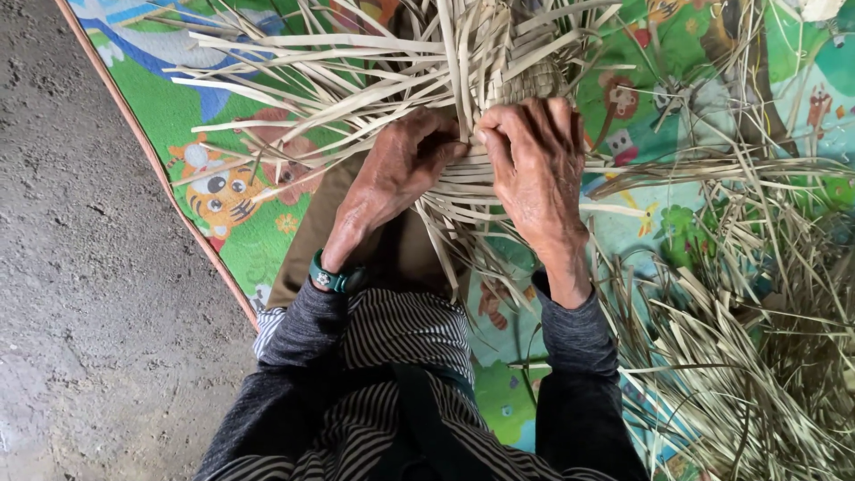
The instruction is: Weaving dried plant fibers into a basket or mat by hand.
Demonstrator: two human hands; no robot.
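Note:
A half-woven piece of pale dried leaf strips (499, 62) lies in front of me, with loose strip ends fanning out to the left and top. My left hand (396, 174) pinches strips at the woven edge, fingers curled around them. Just beside it, thumb almost touching, my right hand (534, 165) presses down on the weave and grips strips. A green bangle (334, 281) circles my left wrist. Both arms wear dark grey sleeves.
A colourful play mat (223, 191) with cartoon animals lies under the work. A heap of loose dried strips (748, 347) covers the right side. Rough grey concrete floor (89, 267) runs along the left of the mat's edge.

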